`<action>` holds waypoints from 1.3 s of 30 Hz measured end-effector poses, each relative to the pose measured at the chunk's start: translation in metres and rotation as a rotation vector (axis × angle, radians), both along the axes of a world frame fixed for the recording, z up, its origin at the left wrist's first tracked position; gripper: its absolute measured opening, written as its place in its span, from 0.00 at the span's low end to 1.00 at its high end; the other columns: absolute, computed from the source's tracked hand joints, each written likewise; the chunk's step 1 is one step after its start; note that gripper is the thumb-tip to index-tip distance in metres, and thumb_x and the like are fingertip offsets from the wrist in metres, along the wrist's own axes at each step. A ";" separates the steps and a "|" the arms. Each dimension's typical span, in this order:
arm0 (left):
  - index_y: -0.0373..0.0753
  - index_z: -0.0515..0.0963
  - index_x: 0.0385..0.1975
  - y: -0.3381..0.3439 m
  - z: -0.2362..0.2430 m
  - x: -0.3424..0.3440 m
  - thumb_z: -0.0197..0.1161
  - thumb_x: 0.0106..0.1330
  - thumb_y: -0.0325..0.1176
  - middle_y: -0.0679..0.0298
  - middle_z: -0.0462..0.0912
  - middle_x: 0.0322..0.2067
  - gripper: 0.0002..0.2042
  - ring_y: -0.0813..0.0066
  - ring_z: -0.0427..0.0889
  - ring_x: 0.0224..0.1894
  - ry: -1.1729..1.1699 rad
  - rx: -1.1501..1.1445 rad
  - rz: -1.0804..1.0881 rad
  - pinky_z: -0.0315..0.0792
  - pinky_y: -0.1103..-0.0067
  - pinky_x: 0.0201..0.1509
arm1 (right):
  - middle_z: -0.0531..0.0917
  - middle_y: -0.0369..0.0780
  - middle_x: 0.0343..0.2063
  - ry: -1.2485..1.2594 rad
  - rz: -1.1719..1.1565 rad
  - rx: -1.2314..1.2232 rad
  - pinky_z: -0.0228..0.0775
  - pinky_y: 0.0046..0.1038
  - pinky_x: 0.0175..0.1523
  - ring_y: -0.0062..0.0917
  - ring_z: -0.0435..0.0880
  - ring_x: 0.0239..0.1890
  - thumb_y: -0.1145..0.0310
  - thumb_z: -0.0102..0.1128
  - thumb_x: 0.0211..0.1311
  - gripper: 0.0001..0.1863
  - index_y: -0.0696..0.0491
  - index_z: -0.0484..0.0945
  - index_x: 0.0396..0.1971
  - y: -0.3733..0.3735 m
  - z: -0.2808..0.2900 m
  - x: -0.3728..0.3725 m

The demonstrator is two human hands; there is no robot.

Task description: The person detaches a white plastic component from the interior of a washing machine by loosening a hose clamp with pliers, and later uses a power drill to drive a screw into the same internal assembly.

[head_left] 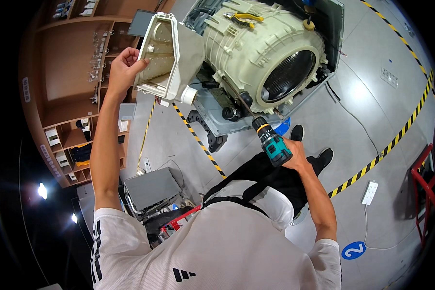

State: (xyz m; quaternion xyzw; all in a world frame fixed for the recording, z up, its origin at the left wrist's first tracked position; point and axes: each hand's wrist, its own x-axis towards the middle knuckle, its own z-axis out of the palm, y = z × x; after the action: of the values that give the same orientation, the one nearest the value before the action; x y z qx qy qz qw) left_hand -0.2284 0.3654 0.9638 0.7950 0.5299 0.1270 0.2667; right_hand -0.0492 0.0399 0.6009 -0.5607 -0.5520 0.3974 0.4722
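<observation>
My left hand (pixel 125 70) pinches the near edge of a cream plastic detergent-drawer housing (pixel 183 63), whose open side faces left. My right hand (pixel 296 153) grips a teal and black cordless drill (pixel 274 147). Its long thin bit (pixel 237 94) reaches up and left beside the washing machine tub (pixel 237 53); what the tip meets is hard to make out. The cream tub with its dark round opening lies in a grey cabinet (pixel 340 29). Yellow-handled pliers (pixel 245 19) rest on top of the tub. A black hose part (pixel 232 113) sits below it.
Brown shelving (pixel 63 63) with small parts stands at the left. A grey box (pixel 152 188) is near my left side. Black and yellow tape (pixel 357 179) marks the floor. A white power strip (pixel 369 192) and red metal frame (pixel 423 179) are at right.
</observation>
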 end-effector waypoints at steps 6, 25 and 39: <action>0.37 0.73 0.29 0.000 0.001 0.000 0.66 0.53 0.28 0.73 0.75 0.25 0.08 0.90 0.70 0.28 0.015 0.002 -0.005 0.64 0.90 0.34 | 0.82 0.45 0.25 -0.013 0.020 -0.048 0.73 0.36 0.34 0.42 0.81 0.28 0.59 0.67 0.39 0.21 0.51 0.78 0.36 0.000 0.005 0.001; 0.37 0.73 0.29 0.004 -0.002 -0.007 0.65 0.53 0.27 0.74 0.75 0.25 0.08 0.90 0.70 0.28 -0.018 0.000 0.002 0.64 0.90 0.34 | 0.81 0.48 0.34 0.246 0.193 -0.082 0.72 0.37 0.42 0.45 0.80 0.38 0.65 0.68 0.40 0.28 0.50 0.73 0.47 -0.007 0.001 -0.004; 0.37 0.73 0.29 0.005 -0.005 -0.006 0.66 0.53 0.27 0.73 0.75 0.25 0.08 0.90 0.70 0.28 -0.018 0.009 -0.024 0.64 0.90 0.35 | 0.82 0.47 0.26 0.209 -0.074 -0.075 0.74 0.35 0.35 0.45 0.81 0.30 0.66 0.66 0.42 0.19 0.51 0.77 0.38 -0.012 0.002 -0.034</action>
State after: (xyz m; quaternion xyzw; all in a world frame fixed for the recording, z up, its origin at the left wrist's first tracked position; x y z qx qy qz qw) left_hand -0.2345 0.3701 0.9593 0.8013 0.5175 0.1332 0.2692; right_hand -0.0830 0.0278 0.6029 -0.5535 -0.4636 0.4563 0.5202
